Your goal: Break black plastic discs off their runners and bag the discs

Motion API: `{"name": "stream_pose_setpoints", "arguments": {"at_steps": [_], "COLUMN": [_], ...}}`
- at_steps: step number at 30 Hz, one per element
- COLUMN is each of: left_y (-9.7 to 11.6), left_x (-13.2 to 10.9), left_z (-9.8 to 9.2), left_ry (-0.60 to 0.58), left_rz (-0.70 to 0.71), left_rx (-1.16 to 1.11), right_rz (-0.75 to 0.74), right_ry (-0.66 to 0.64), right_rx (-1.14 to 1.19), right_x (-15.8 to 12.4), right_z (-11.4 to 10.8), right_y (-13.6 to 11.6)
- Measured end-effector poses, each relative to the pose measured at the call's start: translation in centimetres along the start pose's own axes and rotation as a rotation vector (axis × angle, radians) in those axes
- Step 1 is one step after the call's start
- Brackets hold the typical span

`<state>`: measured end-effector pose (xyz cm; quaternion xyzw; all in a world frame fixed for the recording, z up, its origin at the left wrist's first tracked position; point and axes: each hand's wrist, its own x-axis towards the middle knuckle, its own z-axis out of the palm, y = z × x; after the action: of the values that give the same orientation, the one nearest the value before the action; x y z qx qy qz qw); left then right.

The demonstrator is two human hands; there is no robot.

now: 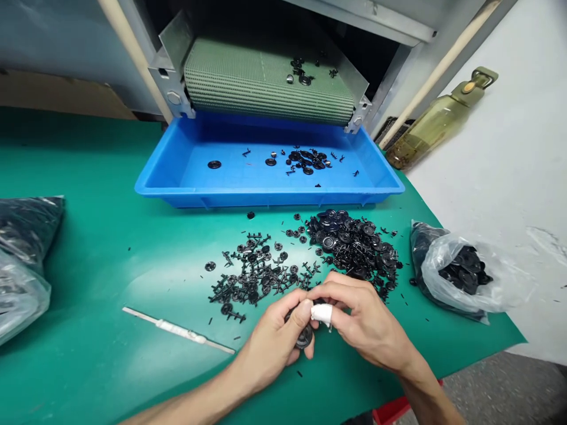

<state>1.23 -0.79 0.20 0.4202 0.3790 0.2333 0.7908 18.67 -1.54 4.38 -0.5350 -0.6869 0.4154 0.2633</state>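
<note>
My left hand [280, 330] is closed around a black round plastic part [304, 337], which shows below the thumb. Fingertips of my right hand [361, 316] press together at the upper side of that part, meeting the left thumb. White tape wraps one digit of the right hand; whatever small piece it pinches is hidden. Just beyond both hands lies a loose scatter of small black plastic pieces [261, 271], pronged bits and little wheels. A denser heap of black round parts [354, 245] sits behind my right hand.
A blue tray [270, 195] holding several black parts stands under the end of a green conveyor belt [266, 77]. Bags of black parts flank the green table, one left [26, 260], one right [465, 271]. A thin taped rod [179, 330] lies left. A green bottle [438, 124] stands back right.
</note>
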Motion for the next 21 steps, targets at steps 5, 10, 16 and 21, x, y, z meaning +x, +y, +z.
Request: {"name": "stream_pose_setpoints", "arguments": {"at_steps": [5,10,16,21], "left_y": [-0.2,-0.2,0.4,0.7], "left_x": [-0.2,-0.2,0.5,0.7], "left_z": [-0.3,0.2,-0.6,-1.6], "left_ry": [-0.014,0.093,0.06,0.042], "left_rz": [-0.008,0.024,-0.044,-0.056], "left_rx": [0.026,0.112,-0.237,-0.486], "right_rz": [-0.004,0.154,0.059,0.132], "right_ry": [0.107,0.117,0.253,0.09], "right_rx": [0.02,0.054,-0.641,-1.036], "right_x": [-0.3,0.3,3.6,5.7], "right_z": [0.8,2.0,-1.1,-2.5], "right_y": [0.5,1.0,1.5,1.8]}}
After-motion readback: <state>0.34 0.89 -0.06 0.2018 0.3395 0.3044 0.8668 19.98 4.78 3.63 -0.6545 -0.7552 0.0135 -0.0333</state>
